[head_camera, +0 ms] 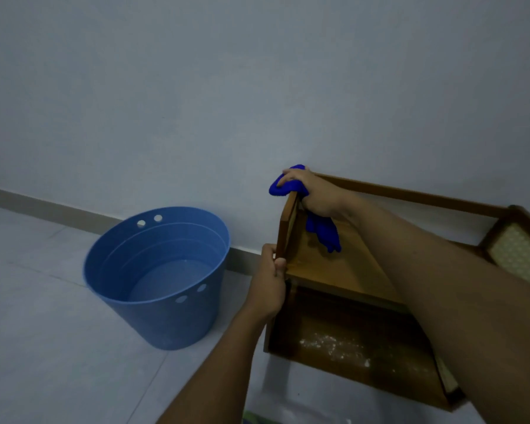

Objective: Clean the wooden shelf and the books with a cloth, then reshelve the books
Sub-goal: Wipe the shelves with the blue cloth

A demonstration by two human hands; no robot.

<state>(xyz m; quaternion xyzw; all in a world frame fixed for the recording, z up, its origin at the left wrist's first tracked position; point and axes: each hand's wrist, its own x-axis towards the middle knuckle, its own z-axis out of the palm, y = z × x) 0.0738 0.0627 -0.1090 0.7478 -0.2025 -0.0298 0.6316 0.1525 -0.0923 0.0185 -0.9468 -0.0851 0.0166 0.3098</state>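
A low wooden shelf (pixel 343 270) stands against the wall at the right, its top board bare. My right hand (pixel 314 194) grips a bright blue cloth (pixel 323 232) over the back top corner of the shelf's left side panel, and part of the cloth hangs down onto the top board. My left hand (pixel 271 283) grips the front edge of that same side panel, lower down. The lower board (pixel 349 350) carries white dust patches. No books are in view.
A blue plastic bucket (pixel 156 280) with water in it stands on the pale tiled floor to the left of the shelf, near the skirting. The shelf's right side panel (pixel 517 249) has a woven insert. A plain wall rises behind.
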